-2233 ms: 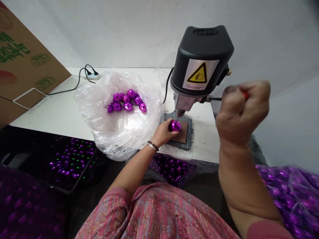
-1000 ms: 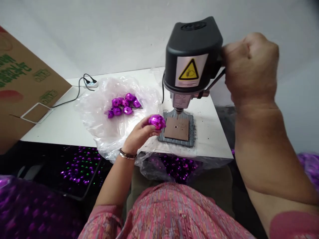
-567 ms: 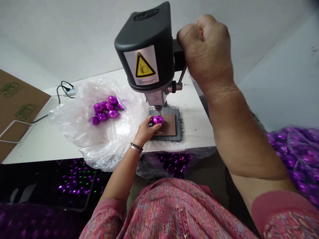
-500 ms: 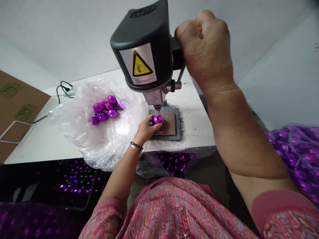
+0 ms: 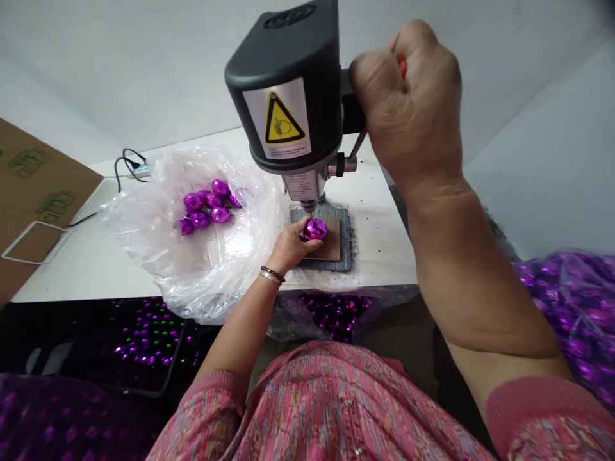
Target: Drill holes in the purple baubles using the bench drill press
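Left hand [image 5: 288, 246] holds purple bauble [image 5: 315, 229], right fist [image 5: 408, 109] apparently grips drill lever [image 5: 358, 146].

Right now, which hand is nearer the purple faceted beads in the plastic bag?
Left. The left hand is just right of the purple faceted beads; the right hand is farther, past the bench drill, closed around its feed lever.

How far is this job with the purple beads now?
Maybe done: the beads in the bag below the table edge, though no holes can be seen. In hand: the left hand holds one faceted bead under the bench drill; the right hand grips its lever. Left: the pile on the clear plastic sheet.
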`<control>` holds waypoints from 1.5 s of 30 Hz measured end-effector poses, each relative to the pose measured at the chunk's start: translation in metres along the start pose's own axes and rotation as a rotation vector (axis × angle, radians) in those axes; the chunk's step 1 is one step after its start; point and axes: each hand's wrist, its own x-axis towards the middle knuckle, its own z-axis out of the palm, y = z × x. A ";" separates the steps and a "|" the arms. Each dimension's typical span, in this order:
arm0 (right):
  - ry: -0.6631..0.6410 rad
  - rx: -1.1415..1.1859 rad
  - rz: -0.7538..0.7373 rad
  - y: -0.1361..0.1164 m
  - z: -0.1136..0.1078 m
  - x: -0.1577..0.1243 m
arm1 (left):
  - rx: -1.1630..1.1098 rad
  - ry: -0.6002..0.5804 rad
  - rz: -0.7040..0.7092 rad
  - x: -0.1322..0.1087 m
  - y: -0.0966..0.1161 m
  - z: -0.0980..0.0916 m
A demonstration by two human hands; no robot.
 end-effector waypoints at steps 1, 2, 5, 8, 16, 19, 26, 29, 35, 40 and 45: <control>0.005 0.011 -0.044 0.002 -0.001 -0.005 | -0.003 0.004 -0.001 -0.001 0.000 0.001; 0.009 0.018 -0.097 0.005 -0.003 -0.012 | -0.005 0.008 0.001 -0.001 -0.001 0.001; 0.036 -0.009 -0.309 0.018 -0.007 -0.038 | -0.016 0.016 0.012 -0.002 -0.004 0.003; 0.099 -0.169 -0.494 0.036 -0.008 -0.066 | -0.031 0.012 0.026 -0.002 -0.007 0.004; 0.224 -0.329 -0.691 0.064 0.003 -0.099 | -0.028 0.022 0.083 0.001 -0.016 0.009; 0.256 -0.330 -0.692 0.068 0.007 -0.104 | -0.019 0.017 0.101 0.002 -0.018 0.010; 0.319 -0.229 -0.662 0.076 0.018 -0.111 | 0.012 0.020 0.091 0.000 -0.015 0.008; 0.317 -0.136 -0.653 0.081 0.024 -0.115 | 0.025 0.025 0.088 -0.001 -0.014 0.008; 0.317 -0.050 -0.642 0.076 0.027 -0.113 | 0.024 0.013 0.104 -0.002 -0.011 0.007; 0.331 -0.076 -0.479 0.043 0.013 -0.072 | -0.058 0.053 0.080 -0.014 -0.008 0.004; 0.271 -0.101 -0.326 0.030 0.006 -0.049 | -0.105 -0.117 0.245 -0.060 -0.013 -0.009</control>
